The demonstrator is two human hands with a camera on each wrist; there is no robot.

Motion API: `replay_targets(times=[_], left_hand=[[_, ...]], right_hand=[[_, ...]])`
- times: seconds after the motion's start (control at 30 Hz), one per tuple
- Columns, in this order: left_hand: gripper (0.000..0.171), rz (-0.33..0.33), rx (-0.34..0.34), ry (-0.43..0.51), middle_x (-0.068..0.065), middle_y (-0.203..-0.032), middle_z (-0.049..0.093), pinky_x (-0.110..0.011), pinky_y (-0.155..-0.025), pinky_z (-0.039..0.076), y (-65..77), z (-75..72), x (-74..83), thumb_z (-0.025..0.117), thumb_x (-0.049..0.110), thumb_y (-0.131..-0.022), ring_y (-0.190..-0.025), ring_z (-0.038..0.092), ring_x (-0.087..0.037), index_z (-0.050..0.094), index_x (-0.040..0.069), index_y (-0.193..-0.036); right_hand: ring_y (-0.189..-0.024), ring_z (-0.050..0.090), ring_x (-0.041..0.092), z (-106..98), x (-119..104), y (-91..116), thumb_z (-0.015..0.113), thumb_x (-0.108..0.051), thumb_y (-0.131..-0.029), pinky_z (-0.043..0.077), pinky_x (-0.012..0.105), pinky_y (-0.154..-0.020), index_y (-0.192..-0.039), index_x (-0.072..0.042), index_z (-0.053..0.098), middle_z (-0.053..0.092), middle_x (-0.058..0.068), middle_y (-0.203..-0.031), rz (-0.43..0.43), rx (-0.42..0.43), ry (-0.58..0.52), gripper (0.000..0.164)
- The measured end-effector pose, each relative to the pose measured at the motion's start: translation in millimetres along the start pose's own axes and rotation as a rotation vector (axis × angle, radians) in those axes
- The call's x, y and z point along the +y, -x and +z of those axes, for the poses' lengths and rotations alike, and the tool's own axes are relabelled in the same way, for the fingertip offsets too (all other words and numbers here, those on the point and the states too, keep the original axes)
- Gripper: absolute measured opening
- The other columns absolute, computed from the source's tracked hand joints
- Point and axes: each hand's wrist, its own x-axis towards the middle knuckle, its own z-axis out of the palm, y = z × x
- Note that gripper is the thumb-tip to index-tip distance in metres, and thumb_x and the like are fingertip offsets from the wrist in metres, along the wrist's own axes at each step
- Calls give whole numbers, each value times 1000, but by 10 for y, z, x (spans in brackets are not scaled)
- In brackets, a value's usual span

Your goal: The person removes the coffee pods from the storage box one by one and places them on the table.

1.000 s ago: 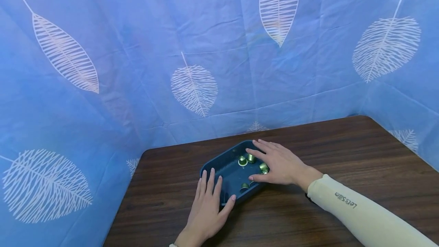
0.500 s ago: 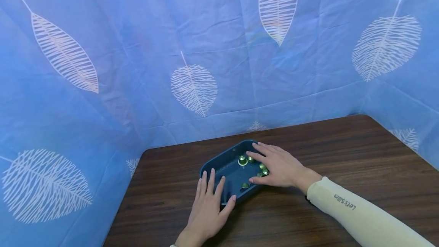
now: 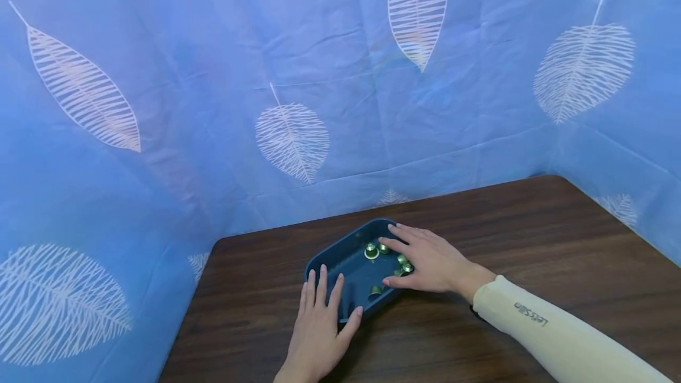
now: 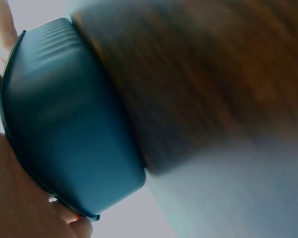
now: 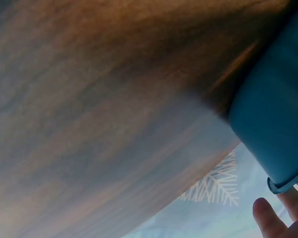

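Note:
A dark blue, shallow tray [image 3: 346, 269] lies on the table, set at a slant, with several shiny green coffee capsules [image 3: 370, 251] inside, mostly toward its right end. My left hand [image 3: 318, 333] lies over the tray's near-left end, fingers extended and spread across the rim. Over the right end my right hand [image 3: 431, 260] spreads its fingers too, thumb at the near rim, partly covering some capsules. The left wrist view shows the tray's smooth outer wall [image 4: 74, 119] with my fingers at its rim. In the right wrist view, fingertips [image 5: 265, 215] show beside the tray's rim.
The table [image 3: 505, 229] has a dark wood-grain top with rounded corners. Behind it hangs a blue cloth [image 3: 340, 135] with white leaf prints, reaching down to the table's back edge. A pale sleeve [image 3: 553, 324] covers the right forearm.
The head view has shifted slightly, moving the scene a little left. My right hand has edged slightly toward the near side of the tray. Capsules and left hand look unchanged.

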Motion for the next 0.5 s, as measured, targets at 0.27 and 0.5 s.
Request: replay_targets(times=[0.27,0.5], left_hand=[[83,-16,16,2,-17,-180,21,-68,-132,20,82,13,7,47,74,-103,-167,14,-48,43,20,-167],[86,-17,-68,-8,-16,-180,21,-68,-133,17,36,-80,62,44,77,-102,-168,10,-49,41,22,-168]], right_hand=[[-159,41,38,-8,-50,-10,58,-84,-92,37,63,-127,-162,-26,50,41,11,-174,-9,-1,-3,91],[-160,41,37,-24,-43,18,61,-82,-91,37,63,-127,-162,-27,51,41,11,-174,24,9,-17,90]])
